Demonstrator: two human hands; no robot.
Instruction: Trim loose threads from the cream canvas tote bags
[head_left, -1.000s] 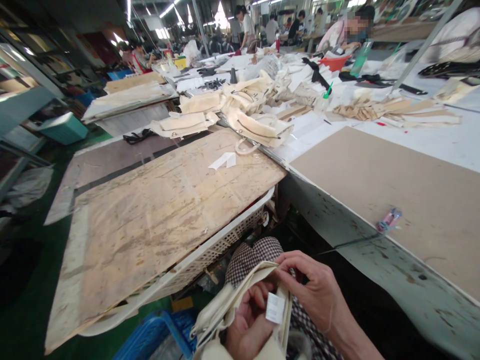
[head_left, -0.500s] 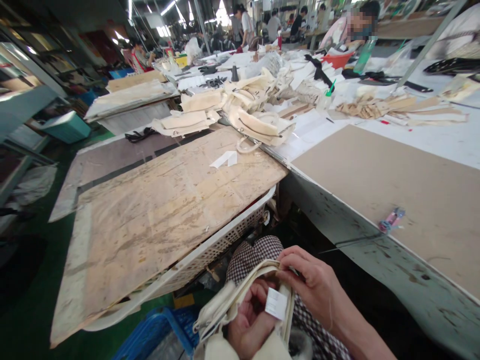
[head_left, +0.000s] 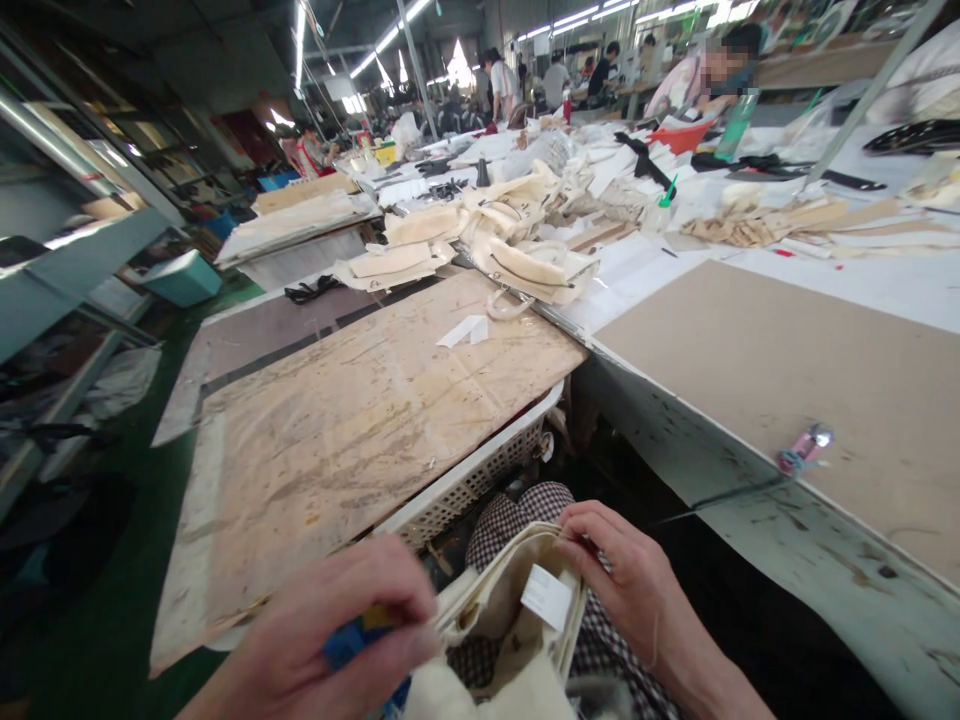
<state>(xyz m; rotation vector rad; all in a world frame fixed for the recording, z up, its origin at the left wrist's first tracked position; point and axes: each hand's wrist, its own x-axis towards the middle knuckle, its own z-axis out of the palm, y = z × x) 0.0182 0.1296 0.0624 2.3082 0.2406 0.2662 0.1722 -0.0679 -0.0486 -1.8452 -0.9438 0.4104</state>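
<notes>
A cream fabric bag [head_left: 480,610] lies over my lap with its mouth facing up and a white label [head_left: 547,597] showing inside. My right hand [head_left: 619,560] pinches the bag's far right rim between thumb and fingers. Beside the left edge of the bag, my left hand [head_left: 352,620] is slightly blurred, its thumb and curled fingers apart with a gap between them. Nothing shows in that gap except a blue thing behind it. The bag's lower part is cut off by the frame.
Left ahead is a worn wooden board [head_left: 352,420] over a white plastic basket [head_left: 480,475], carrying a white strip [head_left: 463,331]. More cream bag pieces [head_left: 517,250] are heaped beyond. On the right table edge lies a small pink tool [head_left: 806,449] with a cord. A person [head_left: 682,85] works across the table.
My left hand has come out of the bag and moved left of it. My right hand keeps its pinch on the rim. The view has shifted slightly to the left.
</notes>
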